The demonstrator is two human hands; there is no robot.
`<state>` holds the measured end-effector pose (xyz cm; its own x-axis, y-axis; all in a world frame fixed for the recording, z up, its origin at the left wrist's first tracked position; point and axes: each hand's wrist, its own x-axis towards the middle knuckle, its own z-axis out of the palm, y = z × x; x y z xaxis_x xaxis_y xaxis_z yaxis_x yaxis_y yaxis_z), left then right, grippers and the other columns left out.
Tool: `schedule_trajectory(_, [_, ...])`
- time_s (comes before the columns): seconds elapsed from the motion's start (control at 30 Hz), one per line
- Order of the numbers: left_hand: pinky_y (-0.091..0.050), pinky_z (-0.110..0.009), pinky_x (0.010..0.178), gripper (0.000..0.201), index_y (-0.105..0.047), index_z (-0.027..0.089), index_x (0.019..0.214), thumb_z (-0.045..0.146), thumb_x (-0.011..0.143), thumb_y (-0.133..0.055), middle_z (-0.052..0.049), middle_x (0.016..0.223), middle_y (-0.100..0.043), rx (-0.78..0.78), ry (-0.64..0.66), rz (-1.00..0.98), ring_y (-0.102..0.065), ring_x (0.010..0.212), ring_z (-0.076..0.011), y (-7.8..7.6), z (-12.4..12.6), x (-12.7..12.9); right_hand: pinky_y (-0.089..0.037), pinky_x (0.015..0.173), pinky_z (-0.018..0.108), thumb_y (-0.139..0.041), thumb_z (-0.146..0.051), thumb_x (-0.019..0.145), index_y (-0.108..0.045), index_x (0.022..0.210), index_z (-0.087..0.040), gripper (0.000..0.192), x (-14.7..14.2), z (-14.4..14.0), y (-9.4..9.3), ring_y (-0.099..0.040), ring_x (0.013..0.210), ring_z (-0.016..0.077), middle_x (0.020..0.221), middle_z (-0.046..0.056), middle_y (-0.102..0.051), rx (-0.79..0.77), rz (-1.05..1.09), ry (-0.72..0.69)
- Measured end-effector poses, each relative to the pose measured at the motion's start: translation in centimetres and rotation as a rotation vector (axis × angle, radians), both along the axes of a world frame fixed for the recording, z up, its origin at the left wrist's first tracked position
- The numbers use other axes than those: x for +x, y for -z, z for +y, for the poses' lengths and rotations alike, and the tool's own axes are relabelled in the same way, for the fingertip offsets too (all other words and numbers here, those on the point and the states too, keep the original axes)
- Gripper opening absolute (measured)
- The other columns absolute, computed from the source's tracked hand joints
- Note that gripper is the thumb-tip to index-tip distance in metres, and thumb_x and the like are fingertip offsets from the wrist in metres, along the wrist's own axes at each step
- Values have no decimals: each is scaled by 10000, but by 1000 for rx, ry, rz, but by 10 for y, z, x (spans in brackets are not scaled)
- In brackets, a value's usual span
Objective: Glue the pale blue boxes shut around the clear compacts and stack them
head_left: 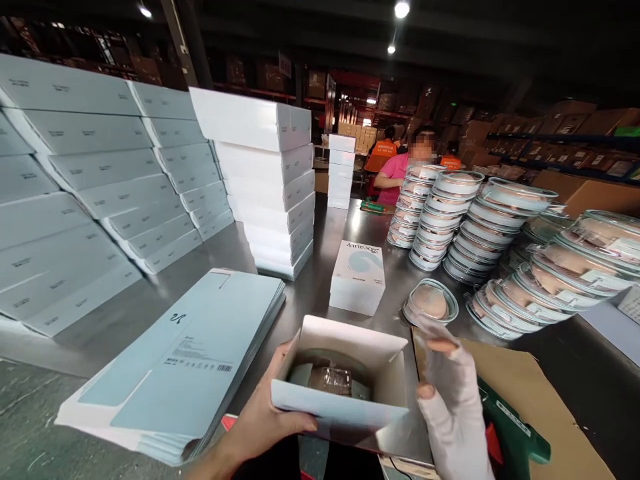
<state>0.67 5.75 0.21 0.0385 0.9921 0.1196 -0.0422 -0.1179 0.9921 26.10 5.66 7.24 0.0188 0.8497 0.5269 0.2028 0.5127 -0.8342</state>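
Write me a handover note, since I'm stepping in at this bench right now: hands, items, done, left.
Left hand: bare, grips the open white carton by its near-left side.
Right hand: in a light fingerless glove, at the carton's right flap.
Carton: a wrapped round container already sits inside; top flaps open.
Done: one closed box stands behind.
Left: flat cartons at left, stacked round containers at right, one loose container.

This is a big warehouse where things get packed. Tall shelves hold brown boxes, and white boxes are piled on a long metal table.
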Motion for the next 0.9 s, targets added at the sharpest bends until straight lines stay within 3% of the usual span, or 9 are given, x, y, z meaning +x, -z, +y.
schedule_trajectory(0.13, [-459, -595, 1143, 935, -534, 281, 1435, 586, 642, -925, -142, 1526, -518, 212, -136, 57, -522, 1391, -454, 24, -6, -7, -402, 1191, 571, -505, -669, 963, -518, 1491, -365, 609, -10, -11, 45, -426, 1489, 380, 1615, 78, -460, -88, -7, -155])
schedule_trajectory(0.27, [-458, -563, 1138, 489, -678, 311, 1246, 653, 897, -658, -109, 1619, -394, 560, -76, 223, -433, 1469, -438, 27, -11, -10, -565, 1039, 511, -439, -660, 989, -702, 1317, -345, 525, -34, -18, 56, -570, 1365, 391, 1585, 71, -497, -14, -150, -86])
schedule_trajectory(0.33, [-461, -513, 1129, 433, -670, 292, 1227, 602, 1028, -443, -115, 1586, -429, 538, -115, 268, -474, 1442, -386, 20, -13, -4, -551, 1063, 494, -456, -515, 1034, -630, 1409, -335, 451, -47, -25, 57, -591, 1349, 357, 1578, 69, -512, -105, -152, 80])
schedule_trajectory(0.4, [-466, -457, 1112, 304, -584, 317, 1247, 476, 1083, -383, -92, 1542, -473, 483, -211, 219, -490, 1428, -317, 13, -15, 5, -503, 1128, 493, -470, -414, 1048, -376, 1599, -321, 567, -60, -32, 57, -513, 1433, 334, 1649, 69, -418, -219, -119, 219])
schedule_trajectory(0.53, [-464, -440, 1105, 181, -500, 356, 1244, 394, 1089, -414, -55, 1586, -439, 293, -261, 136, -449, 1467, -281, 3, -19, 10, -427, 1201, 456, -377, -308, 1084, -51, 1667, -331, 669, -66, -37, 53, -352, 1541, 253, 1718, 37, -264, -256, -75, 184])
schedule_trajectory(0.63, [-329, -545, 1211, 312, -626, 328, 1212, 474, 1074, -387, -60, 1528, -538, 89, -102, 309, -356, 1527, -343, 0, -19, -5, -491, 1147, 442, -410, -328, 1062, -138, 1657, -331, 654, -26, -30, 48, -487, 1463, 255, 1667, 63, -388, -190, -209, 101])
schedule_trajectory(0.73, [-327, -535, 1221, 357, -663, 346, 1240, 545, 1023, -461, -47, 1484, -598, 44, 6, 391, -275, 1568, -356, -2, -18, -21, -453, 1127, 599, -584, -465, 894, -525, 1454, -195, 625, 56, -24, 41, -602, 1328, 399, 1468, 189, -604, -170, -468, 453])
schedule_trajectory(0.8, [-525, -407, 1074, 424, -651, 351, 1285, 591, 943, -579, -53, 1530, -552, 21, 20, 371, -319, 1549, -362, -6, -19, -25, -457, 1034, 693, -648, -522, 742, -709, 1042, -186, 454, 115, -25, 37, -663, 1159, 499, 1156, 231, -733, -435, -629, 770])
schedule_trajectory(0.9, [-632, -226, 736, 541, -646, 355, 1296, 579, 810, -724, -68, 1536, -522, -48, 10, 331, -400, 1498, -367, -10, -22, -25, -559, 758, 631, -760, -498, 606, -597, 583, -265, 285, 175, -36, 39, -724, 730, 441, 584, 84, -652, -831, -624, 815])
